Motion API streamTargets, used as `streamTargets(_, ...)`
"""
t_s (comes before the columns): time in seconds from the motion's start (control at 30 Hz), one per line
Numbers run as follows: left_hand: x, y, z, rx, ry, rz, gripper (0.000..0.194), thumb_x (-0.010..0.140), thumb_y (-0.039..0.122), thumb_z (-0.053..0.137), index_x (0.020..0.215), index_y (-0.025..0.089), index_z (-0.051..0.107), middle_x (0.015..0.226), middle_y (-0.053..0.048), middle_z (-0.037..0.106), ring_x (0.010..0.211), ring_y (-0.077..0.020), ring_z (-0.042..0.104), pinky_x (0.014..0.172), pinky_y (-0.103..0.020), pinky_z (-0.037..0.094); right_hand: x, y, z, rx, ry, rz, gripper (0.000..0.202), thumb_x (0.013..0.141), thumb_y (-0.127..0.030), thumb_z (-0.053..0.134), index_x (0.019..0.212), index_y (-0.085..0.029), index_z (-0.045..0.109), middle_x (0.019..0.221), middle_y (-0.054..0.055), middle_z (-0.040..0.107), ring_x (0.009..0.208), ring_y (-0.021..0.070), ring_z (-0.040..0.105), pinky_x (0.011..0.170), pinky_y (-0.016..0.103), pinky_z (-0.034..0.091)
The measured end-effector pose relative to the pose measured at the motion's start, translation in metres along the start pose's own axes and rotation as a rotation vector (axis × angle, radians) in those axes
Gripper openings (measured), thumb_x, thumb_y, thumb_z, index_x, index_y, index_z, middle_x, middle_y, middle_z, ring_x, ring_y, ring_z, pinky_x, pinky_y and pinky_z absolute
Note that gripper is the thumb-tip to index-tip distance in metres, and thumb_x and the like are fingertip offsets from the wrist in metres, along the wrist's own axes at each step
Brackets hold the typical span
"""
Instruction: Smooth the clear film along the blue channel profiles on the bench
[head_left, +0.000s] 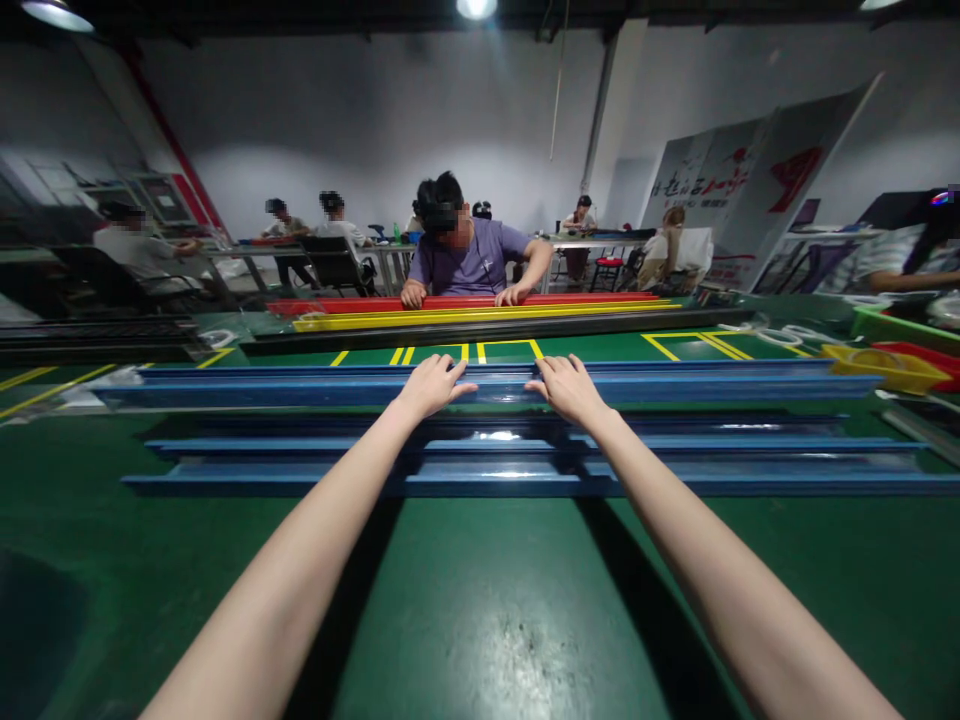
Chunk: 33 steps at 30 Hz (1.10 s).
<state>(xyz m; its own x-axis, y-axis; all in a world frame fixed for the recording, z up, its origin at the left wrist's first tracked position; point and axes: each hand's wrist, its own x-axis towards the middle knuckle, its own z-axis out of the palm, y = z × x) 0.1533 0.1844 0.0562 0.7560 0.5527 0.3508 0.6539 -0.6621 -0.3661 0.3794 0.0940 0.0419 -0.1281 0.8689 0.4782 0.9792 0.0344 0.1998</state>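
My left hand (435,386) and my right hand (568,388) grip the middle of a long blue channel strip (262,392), which runs crosswise before me. Each thumb lies along its near side, pointing inward, while the fingers reach over the far edge; their tips are partly hidden. Closer to me, more blue channel strips (300,486) of the same kind lie parallel on the green table (480,600). Their glossy troughs face up, and my forearms cross above them.
Red (585,300), yellow (480,317) and black strips (360,338) lie farther back, where a person (480,250) rests both hands. Dark strips (97,340) are at left. Yellow tape (517,343) marks the table. Yellow (885,368) and red bins (926,360) stand at right.
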Motion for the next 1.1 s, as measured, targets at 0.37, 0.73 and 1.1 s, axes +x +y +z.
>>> streamTargets(0.37, -0.063, 0.037, -0.049, -0.02, 0.132, 0.075, 0.061, 0.081, 0.059, 0.024, 0.113, 0.014, 0.051, 0.091, -0.013, 0.056, 0.084, -0.0226, 0.05, 0.072, -0.031, 0.037, -0.08, -0.021, -0.048, -0.064, 0.086, -0.043, 0.056, 0.085, -0.048, 0.027, 0.115, -0.006, 0.048, 0.11, 0.018, 0.055, 0.1, 0.0256, 0.046, 0.083, 0.036, 0.032)
streamTargets(0.73, -0.112, 0.081, -0.052, -0.074, 0.166, 0.074, 0.067, 0.079, 0.062, 0.023, 0.114, 0.012, 0.05, 0.095, -0.013, 0.056, 0.087, -0.0234, 0.05, 0.074, -0.032, 0.037, -0.147, -0.035, -0.057, -0.075, 0.131, -0.045, 0.059, 0.084, -0.05, 0.027, 0.117, -0.005, 0.048, 0.11, 0.018, 0.055, 0.1, 0.0271, 0.045, 0.085, 0.037, 0.033)
streamTargets(1.1, -0.135, 0.105, -0.038, -0.115, 0.175, 0.065, 0.066, 0.078, 0.063, 0.027, 0.112, 0.011, 0.052, 0.093, -0.014, 0.057, 0.088, -0.0245, 0.051, 0.074, -0.033, 0.038, -0.177, -0.041, -0.036, -0.008, 0.112, -0.064, 0.059, 0.083, -0.049, 0.029, 0.117, -0.004, 0.047, 0.109, 0.02, 0.054, 0.101, 0.027, 0.045, 0.085, 0.038, 0.037)
